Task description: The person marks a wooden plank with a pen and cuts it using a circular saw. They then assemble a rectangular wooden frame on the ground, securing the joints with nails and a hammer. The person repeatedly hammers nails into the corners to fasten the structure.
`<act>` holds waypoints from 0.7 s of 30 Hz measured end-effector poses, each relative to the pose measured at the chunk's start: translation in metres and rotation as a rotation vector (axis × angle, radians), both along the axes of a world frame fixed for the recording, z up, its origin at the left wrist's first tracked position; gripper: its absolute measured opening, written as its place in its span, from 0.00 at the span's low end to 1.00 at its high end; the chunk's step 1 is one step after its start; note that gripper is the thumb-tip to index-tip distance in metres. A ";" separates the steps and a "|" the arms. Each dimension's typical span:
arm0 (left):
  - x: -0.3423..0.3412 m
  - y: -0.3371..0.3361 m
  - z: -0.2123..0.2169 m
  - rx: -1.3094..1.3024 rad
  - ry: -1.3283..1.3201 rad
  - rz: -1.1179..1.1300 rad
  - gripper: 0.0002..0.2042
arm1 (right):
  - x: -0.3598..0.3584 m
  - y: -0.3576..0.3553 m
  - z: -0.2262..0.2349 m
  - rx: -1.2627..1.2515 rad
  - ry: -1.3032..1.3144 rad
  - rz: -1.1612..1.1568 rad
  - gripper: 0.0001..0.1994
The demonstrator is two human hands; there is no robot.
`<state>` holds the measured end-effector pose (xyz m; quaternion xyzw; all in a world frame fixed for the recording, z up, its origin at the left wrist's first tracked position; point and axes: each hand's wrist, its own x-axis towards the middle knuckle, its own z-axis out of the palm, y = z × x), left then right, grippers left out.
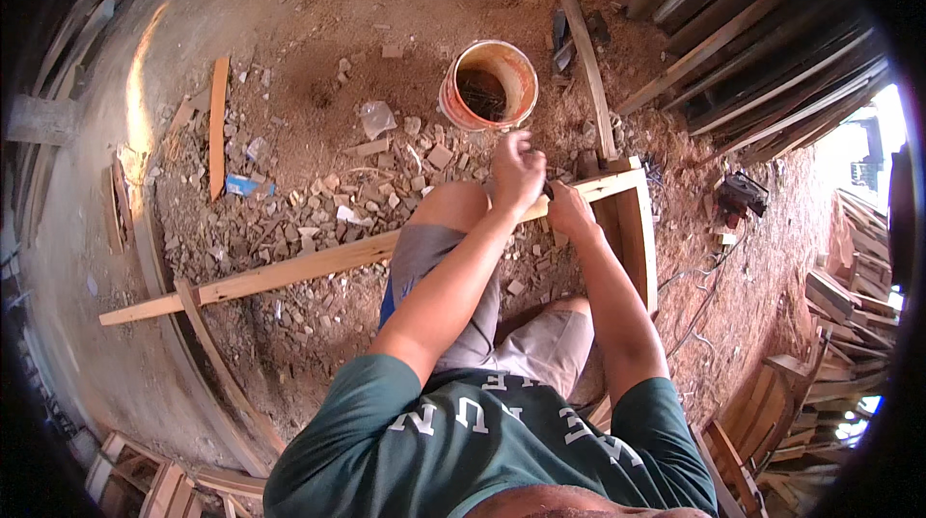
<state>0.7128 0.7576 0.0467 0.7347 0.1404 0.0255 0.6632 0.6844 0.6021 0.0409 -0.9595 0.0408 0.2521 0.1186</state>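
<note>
A long pale timber [289, 273] runs from the left, passes by my leg and reaches a corner at the right, where it meets another board [639, 243]. Over the timber, close to that corner, my left hand [519, 173] is closed with its fingers curled, slightly blurred. My right hand [572, 211] is closed just beside it, at the timber. A small dark piece [549, 190] shows between the two hands; its kind cannot be made out. What lies inside either hand is hidden by the fingers.
An orange-and-white bucket [489, 86] stands beyond my hands. Broken rubble [328, 200] covers the ground on the left. At the right lie a dark power tool [743, 195] and a cable [709, 301]. Stacked boards [743, 45] fill the far right; a thin plank [220, 127] lies left.
</note>
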 end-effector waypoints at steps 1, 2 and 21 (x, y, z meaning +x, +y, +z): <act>0.010 0.012 -0.006 0.016 0.009 0.070 0.23 | 0.006 0.005 0.010 -0.003 0.049 0.003 0.15; 0.022 0.026 -0.012 0.032 0.020 0.136 0.25 | 0.010 0.008 0.019 -0.007 0.101 0.002 0.16; 0.095 0.092 -0.050 0.206 -0.041 0.229 0.22 | 0.176 0.076 -0.013 0.177 -0.398 0.582 0.14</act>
